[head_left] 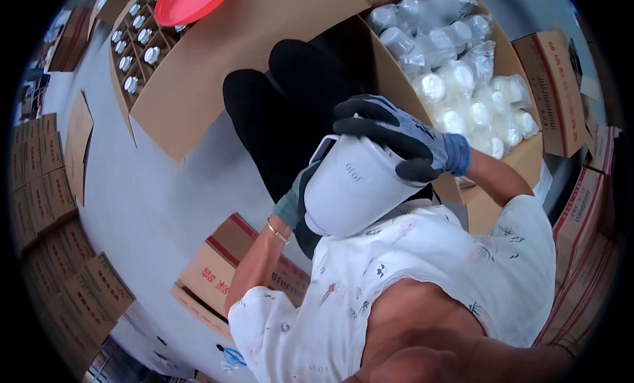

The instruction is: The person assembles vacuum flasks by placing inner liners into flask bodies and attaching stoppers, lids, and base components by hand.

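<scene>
A large white mug with a side handle (pixel 353 191) is held tilted above my lap, with small grey lettering on its side. My left hand (pixel 292 199), in a grey-green glove, supports it from the handle side near its base; most of its fingers are hidden behind the mug. Across the wider top end lies my right hand (pixel 399 137), in a blue and black glove, its fingers curled over the rim. Whether a lid sits under that hand, I cannot tell.
An open carton (pixel 492 191) of plastic-wrapped white cups stands at the right. Upper left, a divided carton (pixel 178 128) holds several white-topped items, with a red tray (pixel 181 9) on it. Stacked cartons (pixel 46 211) line the left; a smaller carton (pixel 208 270) sits by my left arm.
</scene>
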A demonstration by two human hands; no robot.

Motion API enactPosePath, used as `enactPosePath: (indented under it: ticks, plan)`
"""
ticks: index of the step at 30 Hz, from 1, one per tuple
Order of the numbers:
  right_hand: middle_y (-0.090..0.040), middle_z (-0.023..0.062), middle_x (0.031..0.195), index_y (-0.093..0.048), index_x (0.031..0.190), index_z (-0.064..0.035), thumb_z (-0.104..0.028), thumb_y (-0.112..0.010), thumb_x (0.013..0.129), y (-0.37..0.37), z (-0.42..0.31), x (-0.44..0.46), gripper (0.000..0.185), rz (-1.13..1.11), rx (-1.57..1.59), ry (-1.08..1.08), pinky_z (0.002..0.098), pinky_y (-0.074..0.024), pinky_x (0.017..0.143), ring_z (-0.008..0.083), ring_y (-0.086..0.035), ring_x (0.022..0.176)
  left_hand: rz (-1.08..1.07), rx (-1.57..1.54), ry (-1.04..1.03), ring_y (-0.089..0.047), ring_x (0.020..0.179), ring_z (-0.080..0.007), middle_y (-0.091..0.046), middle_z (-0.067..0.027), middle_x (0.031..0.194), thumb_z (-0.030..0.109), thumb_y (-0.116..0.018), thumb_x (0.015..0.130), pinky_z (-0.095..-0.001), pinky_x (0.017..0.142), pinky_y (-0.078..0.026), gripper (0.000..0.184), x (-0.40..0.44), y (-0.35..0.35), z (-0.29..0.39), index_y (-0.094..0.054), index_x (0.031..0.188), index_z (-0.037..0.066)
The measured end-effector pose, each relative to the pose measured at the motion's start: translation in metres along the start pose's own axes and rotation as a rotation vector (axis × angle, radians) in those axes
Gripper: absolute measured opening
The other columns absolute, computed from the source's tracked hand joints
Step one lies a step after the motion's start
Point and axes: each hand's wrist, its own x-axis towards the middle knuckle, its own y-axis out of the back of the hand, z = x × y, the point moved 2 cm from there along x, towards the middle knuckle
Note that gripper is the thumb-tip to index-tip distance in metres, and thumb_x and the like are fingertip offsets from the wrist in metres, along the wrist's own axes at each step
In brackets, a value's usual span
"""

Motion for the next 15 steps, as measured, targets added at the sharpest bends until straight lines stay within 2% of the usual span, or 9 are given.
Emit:
enactPosePath:
  ticks: [1, 4, 5, 6, 7, 8, 10, 11, 15]
  plan:
    - [-0.039, 0.0199, 0.138, -0.042, 0.14, -0.0067, -0.068, -0.04, 0.084, 0.0, -0.001, 0.005, 0.083, -0.039, -0.044, 0.063, 0.0466, -0.0262, 0.107, 0.0372, -0.037, 0.128, -0.01, -0.14, 0.115, -0.056, 0.108, -0.0191, -0.061, -0.0081, 0.116, 0.024, -0.056, 0.094, -0.0308, 0.098, -0.043, 0.036, 0.01, 0.014, -0.015, -0.057, 0.124, 0.003]
    - [-0.04, 0.0199, 0.137, -0.042, 0.139, -0.0073, -0.065, -0.042, 0.085, 0.005, 0.013, 0.002, 0.079, 0.004, 0.106, 0.036, 0.0458, -0.026, 0.107, 0.0364, -0.037, 0.128, 0.211, 0.699, -0.702, -0.061, 0.097, -0.021, -0.065, -0.007, 0.106, 0.022, -0.057, 0.092, -0.0314, 0.091, -0.048, 0.036, -0.011, -0.001, 0.003, -0.058, 0.123, 0.003]
    - [-0.042, 0.0188, 0.135, -0.042, 0.139, -0.0075, -0.055, -0.045, 0.089, 0.008, 0.02, -0.002, 0.069, 0.098, 0.142, -0.071, 0.0425, -0.0263, 0.109, 0.032, -0.038, 0.128, 0.299, 1.36, -1.028, -0.063, 0.093, -0.0262, -0.067, -0.0109, 0.103, 0.018, -0.057, 0.09, -0.0334, 0.088, -0.05, 0.035, -0.024, -0.042, 0.046, -0.059, 0.121, 0.002]
    - [-0.036, 0.0126, 0.144, -0.034, 0.143, -0.0065, -0.062, -0.048, 0.088, 0.004, 0.042, -0.015, 0.08, 0.178, 0.42, -0.382, 0.0379, -0.0278, 0.11, 0.0247, -0.038, 0.13, 0.362, 1.134, -0.88, -0.062, 0.1, -0.0296, -0.065, -0.015, 0.11, 0.015, -0.056, 0.087, -0.0357, 0.092, -0.047, 0.037, -0.029, -0.062, 0.065, -0.059, 0.12, 0.0]
    - [-0.035, 0.0114, 0.144, -0.031, 0.145, -0.0067, -0.058, -0.048, 0.09, -0.001, 0.05, -0.02, 0.077, 0.295, 0.579, -0.489, 0.0356, -0.0292, 0.109, 0.0224, -0.038, 0.129, 0.436, 0.886, -0.759, -0.061, 0.107, -0.0331, -0.064, -0.019, 0.116, 0.012, -0.054, 0.083, -0.038, 0.097, -0.045, 0.039, -0.034, -0.082, 0.084, -0.06, 0.119, -0.002]
    - [-0.035, 0.0103, 0.144, -0.029, 0.146, -0.0068, -0.054, -0.047, 0.093, -0.004, 0.057, -0.024, 0.074, 0.407, 0.738, -0.588, 0.0333, -0.0306, 0.109, 0.0201, -0.039, 0.129, 0.4, 1.005, -0.94, -0.06, 0.111, -0.0337, -0.062, -0.0206, 0.119, 0.01, -0.052, 0.081, -0.0385, 0.1, -0.043, 0.041, -0.036, -0.095, 0.101, -0.06, 0.119, -0.003]
    - [-0.035, 0.0103, 0.144, -0.024, 0.148, -0.007, -0.054, -0.045, 0.095, -0.001, 0.072, -0.031, 0.074, 0.393, 0.578, -0.532, 0.0326, -0.032, 0.108, 0.0198, -0.039, 0.128, 0.309, 1.075, -1.137, -0.059, 0.115, -0.0331, -0.062, -0.0205, 0.12, 0.008, -0.05, 0.078, -0.0382, 0.102, -0.041, 0.046, -0.031, -0.097, 0.109, -0.058, 0.121, -0.004]
    - [-0.034, 0.0105, 0.145, -0.023, 0.148, -0.0069, -0.054, -0.044, 0.095, 0.001, 0.075, -0.031, 0.074, 0.347, 0.507, -0.525, 0.0327, -0.0321, 0.108, 0.0199, -0.039, 0.128, 0.263, 1.037, -1.079, -0.058, 0.117, -0.0317, -0.062, -0.0199, 0.121, 0.006, -0.049, 0.076, -0.037, 0.103, -0.041, 0.048, -0.029, -0.094, 0.112, -0.058, 0.122, -0.005]
    - [-0.031, 0.0167, 0.147, -0.027, 0.147, -0.0054, -0.056, -0.041, 0.094, 0.018, 0.046, -0.024, 0.074, 0.245, 0.149, -0.238, 0.039, -0.0242, 0.112, 0.0287, -0.03, 0.137, 0.242, 0.503, -0.493, -0.062, 0.091, -0.0162, -0.067, -0.0132, 0.105, 0.024, -0.052, 0.091, -0.0292, 0.085, -0.048, 0.041, -0.015, -0.081, 0.108, -0.06, 0.12, -0.004]
